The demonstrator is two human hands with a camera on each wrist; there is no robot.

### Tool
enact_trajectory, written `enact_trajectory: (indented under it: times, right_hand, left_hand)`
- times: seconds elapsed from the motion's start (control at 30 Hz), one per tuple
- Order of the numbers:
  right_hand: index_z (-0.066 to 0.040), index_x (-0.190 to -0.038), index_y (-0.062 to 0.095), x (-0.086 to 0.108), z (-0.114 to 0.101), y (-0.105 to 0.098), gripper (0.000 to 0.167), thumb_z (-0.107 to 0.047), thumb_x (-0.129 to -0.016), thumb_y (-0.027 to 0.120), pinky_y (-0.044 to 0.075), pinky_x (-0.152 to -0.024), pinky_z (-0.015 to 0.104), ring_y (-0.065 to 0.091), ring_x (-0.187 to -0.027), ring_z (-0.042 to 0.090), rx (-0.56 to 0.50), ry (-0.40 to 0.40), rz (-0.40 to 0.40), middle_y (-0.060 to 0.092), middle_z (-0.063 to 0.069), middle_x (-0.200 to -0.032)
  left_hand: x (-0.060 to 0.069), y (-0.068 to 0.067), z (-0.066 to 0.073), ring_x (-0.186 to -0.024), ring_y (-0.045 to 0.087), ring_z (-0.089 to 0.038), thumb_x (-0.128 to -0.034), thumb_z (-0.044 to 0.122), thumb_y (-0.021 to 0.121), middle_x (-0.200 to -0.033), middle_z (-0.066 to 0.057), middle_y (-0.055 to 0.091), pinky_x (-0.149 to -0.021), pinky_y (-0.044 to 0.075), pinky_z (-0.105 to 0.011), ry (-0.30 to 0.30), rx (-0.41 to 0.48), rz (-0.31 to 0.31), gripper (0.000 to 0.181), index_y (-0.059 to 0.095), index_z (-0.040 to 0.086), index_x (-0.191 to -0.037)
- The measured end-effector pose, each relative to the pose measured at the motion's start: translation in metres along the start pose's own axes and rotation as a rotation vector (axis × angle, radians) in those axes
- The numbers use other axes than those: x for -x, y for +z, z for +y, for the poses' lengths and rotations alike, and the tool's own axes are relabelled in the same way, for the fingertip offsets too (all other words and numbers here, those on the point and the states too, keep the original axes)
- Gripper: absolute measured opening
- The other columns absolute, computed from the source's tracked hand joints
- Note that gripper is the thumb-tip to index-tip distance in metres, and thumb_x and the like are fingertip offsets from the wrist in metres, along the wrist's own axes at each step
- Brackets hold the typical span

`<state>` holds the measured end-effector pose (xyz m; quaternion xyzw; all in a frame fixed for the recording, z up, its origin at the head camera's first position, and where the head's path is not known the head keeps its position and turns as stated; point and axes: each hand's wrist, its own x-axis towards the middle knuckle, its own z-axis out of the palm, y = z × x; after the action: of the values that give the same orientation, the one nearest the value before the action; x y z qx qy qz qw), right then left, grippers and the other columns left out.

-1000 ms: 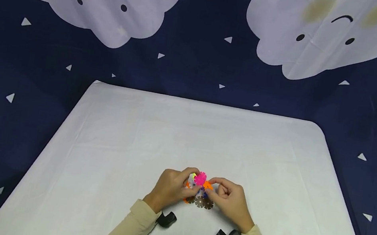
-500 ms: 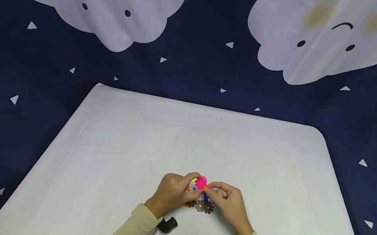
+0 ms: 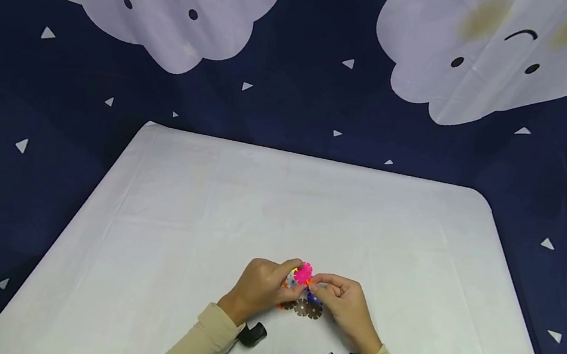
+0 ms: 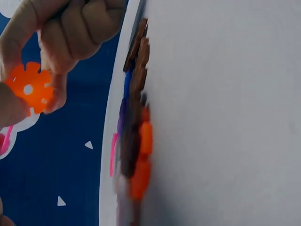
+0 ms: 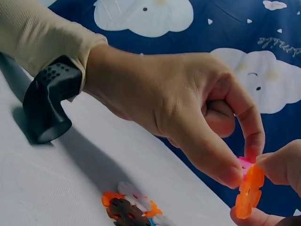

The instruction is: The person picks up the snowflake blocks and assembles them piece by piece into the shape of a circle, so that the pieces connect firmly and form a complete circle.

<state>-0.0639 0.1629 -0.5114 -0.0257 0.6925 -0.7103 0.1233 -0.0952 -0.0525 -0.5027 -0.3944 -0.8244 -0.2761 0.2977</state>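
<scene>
Above the white table (image 3: 280,201), the left hand (image 3: 265,286) pinches a pink disc (image 3: 303,273) just left of an orange disc (image 4: 37,89) pinched by the right hand (image 3: 347,307), faces crosswise, rims apparently touching, brown discs (image 3: 301,307) lying below.

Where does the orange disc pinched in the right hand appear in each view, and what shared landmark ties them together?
Head: lower middle; the orange disc shows as a sliver at the lower edge of the pink disc.
Left wrist: the orange disc is far left, above mid-height, its holed face showing.
Right wrist: the orange disc is at lower right, nearly edge-on.
Shared landmark: the brown discs.
</scene>
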Motion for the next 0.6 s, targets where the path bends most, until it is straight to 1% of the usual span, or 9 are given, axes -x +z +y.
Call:
enact_trajectory:
  times: [0.1,0.2,0.3,0.4,0.47,0.6]
  right_hand:
    - [0.012,-0.111,0.067,-0.0001,0.0012,0.0005,0.030,-0.013,-0.096,0.072,0.025,-0.045,0.020,0.032,-0.047,0.003,-0.052,0.049,-0.015,0.044,-0.007,-0.056]
    - [0.011,-0.116,0.065,0.0003,0.0024,0.0003,0.035,-0.018,-0.099,0.070,0.026,-0.046,0.021,0.033,-0.048,0.004,-0.122,0.100,-0.016,0.046,-0.008,-0.059]
    - [0.009,-0.121,0.064,0.0011,0.0026,0.0000,0.036,-0.021,-0.100,0.068,0.023,-0.046,0.023,0.031,-0.047,0.004,-0.185,0.122,-0.018,0.043,-0.008,-0.059]
    - [0.006,-0.124,0.063,0.0012,0.0027,0.0008,0.035,-0.019,-0.100,0.067,0.021,-0.046,0.024,0.031,-0.047,0.003,-0.242,0.120,-0.034,0.046,-0.009,-0.061]
    - [0.004,-0.126,0.063,0.0013,0.0029,0.0017,0.033,-0.018,-0.101,0.066,0.022,-0.046,0.023,0.032,-0.048,0.001,-0.295,0.119,-0.057,0.047,-0.010,-0.062]
    - [-0.002,-0.129,0.063,0.0022,0.0024,0.0032,0.029,-0.018,-0.104,0.061,0.025,-0.047,0.020,0.034,-0.049,0.000,-0.409,0.121,-0.111,0.048,-0.011,-0.066]
  left_hand:
    - [0.0007,-0.0013,-0.0011,-0.044,0.039,0.002,-0.0733,0.021,0.088,-0.053,0.008,0.056,-0.046,0.039,-0.012,-0.034,0.000,-0.023,0.037,0.068,0.005,-0.100]
    - [0.0016,0.0002,-0.0020,-0.045,0.031,0.005,-0.0718,0.022,0.090,-0.051,0.009,0.052,-0.045,0.032,-0.010,-0.087,-0.012,-0.029,0.039,0.069,0.004,-0.100]
    - [0.0025,0.0024,-0.0024,-0.048,0.021,0.005,-0.0703,0.021,0.091,-0.050,0.012,0.042,-0.045,0.023,-0.010,-0.143,-0.017,-0.011,0.040,0.070,0.004,-0.100]
    - [0.0029,0.0036,-0.0020,-0.050,0.016,0.004,-0.0688,0.018,0.091,-0.051,0.013,0.034,-0.046,0.018,-0.011,-0.173,-0.016,0.022,0.041,0.070,0.004,-0.101]
    - [0.0026,0.0036,-0.0013,-0.049,0.015,0.004,-0.0690,0.017,0.091,-0.051,0.013,0.032,-0.046,0.017,-0.011,-0.161,-0.023,0.047,0.041,0.070,0.004,-0.101]
    - [0.0009,0.0020,0.0000,-0.047,0.019,0.004,-0.0714,0.016,0.088,-0.048,0.011,0.036,-0.045,0.022,-0.010,-0.095,-0.033,0.091,0.038,0.070,0.004,-0.102]
